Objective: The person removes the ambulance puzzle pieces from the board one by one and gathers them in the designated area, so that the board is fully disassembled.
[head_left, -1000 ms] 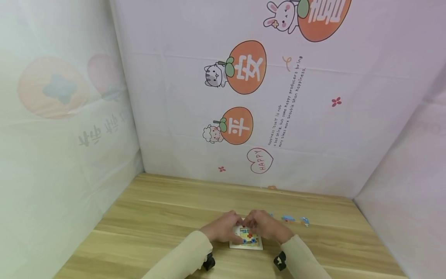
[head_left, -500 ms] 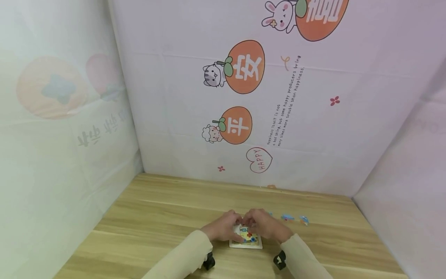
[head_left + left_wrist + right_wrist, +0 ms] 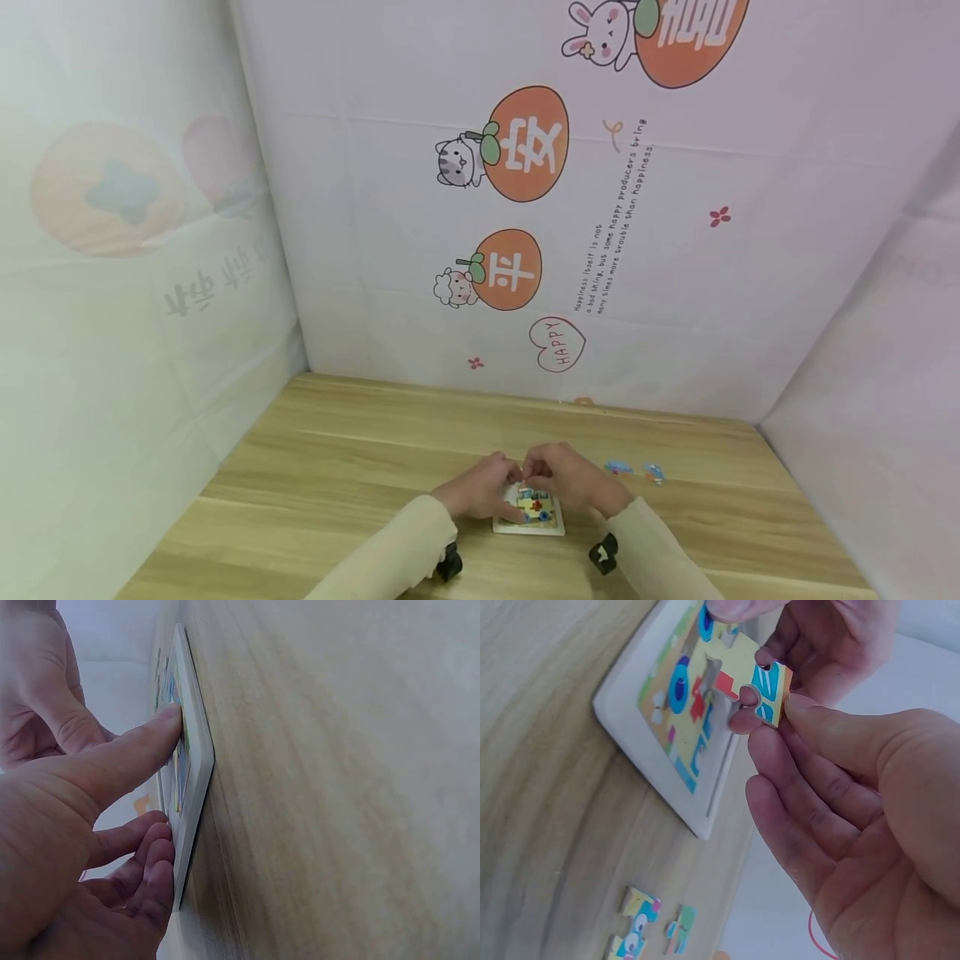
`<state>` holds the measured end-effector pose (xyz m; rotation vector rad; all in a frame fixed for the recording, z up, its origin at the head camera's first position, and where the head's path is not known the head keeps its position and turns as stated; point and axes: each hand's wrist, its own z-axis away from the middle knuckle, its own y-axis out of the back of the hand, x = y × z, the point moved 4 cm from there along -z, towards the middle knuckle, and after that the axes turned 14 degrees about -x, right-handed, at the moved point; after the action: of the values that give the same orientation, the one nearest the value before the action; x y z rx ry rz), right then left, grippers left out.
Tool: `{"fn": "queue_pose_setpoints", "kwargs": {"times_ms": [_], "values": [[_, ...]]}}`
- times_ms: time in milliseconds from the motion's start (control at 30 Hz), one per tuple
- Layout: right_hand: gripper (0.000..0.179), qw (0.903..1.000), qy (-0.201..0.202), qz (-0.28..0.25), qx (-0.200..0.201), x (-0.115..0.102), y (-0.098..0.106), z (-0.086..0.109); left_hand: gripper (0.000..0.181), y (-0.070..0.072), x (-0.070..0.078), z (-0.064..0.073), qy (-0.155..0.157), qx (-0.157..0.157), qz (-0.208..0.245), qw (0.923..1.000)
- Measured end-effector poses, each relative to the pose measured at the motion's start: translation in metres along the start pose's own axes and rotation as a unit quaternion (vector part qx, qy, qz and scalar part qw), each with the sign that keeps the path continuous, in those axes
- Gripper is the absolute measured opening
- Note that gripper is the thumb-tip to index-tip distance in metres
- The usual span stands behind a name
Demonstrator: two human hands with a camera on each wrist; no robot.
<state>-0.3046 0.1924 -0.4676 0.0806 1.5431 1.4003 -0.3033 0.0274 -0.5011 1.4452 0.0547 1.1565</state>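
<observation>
A square jigsaw puzzle board (image 3: 527, 531) with a pale rim lies on the table between the hands; a vehicle with blue wheels and a red cross shows in it. My left hand (image 3: 480, 492) holds the board, its thumb (image 3: 154, 735) pressed on the picture and its other fingers curled at the edge. Over the board's far part, my right hand (image 3: 573, 479) pinches a small puzzle piece (image 3: 771, 694) between thumb and fingers. Blue and white window shapes are printed on that piece. It is tilted, close above the picture. Left-hand fingertips are close by it.
Two loose puzzle pieces lie right of the board: a blue one with cartoon eyes (image 3: 636, 926) and a green and blue one (image 3: 681, 928). The wooden table (image 3: 360, 433) meets a printed white cloth wall (image 3: 390, 333) behind, with more cloth on both sides.
My right hand has lifted slightly and shifted, uncovering more of the picture. A blue bit seen just beyond that hand is no longer visible. My left hand has stayed in place.
</observation>
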Motion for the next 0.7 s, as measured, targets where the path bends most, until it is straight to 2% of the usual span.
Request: {"fn": "queue_pose_setpoints", "kwargs": {"times_ms": [200, 367, 467, 700], "values": [[0.009, 0.9997, -0.006, 0.020, 0.013, -0.002, 0.008, 0.006, 0.062, 0.000, 0.001, 0.001, 0.003, -0.001, -0.003, 1.0000], [0.009, 0.9997, 0.000, 0.014, 0.018, 0.003, 0.015, 0.015, 0.061, 0.000, 0.002, 0.001, 0.004, 0.002, -0.009, 0.9999], [0.008, 0.9997, 0.002, 0.009, 0.020, 0.008, 0.021, 0.024, 0.061, 0.000, 0.002, 0.001, 0.007, 0.003, -0.013, 0.9999], [0.008, 0.9988, -0.021, 0.021, 0.040, 0.024, 0.037, 0.052, 0.062, -0.001, 0.002, -0.001, 0.009, 0.008, -0.028, 0.9995]]}}
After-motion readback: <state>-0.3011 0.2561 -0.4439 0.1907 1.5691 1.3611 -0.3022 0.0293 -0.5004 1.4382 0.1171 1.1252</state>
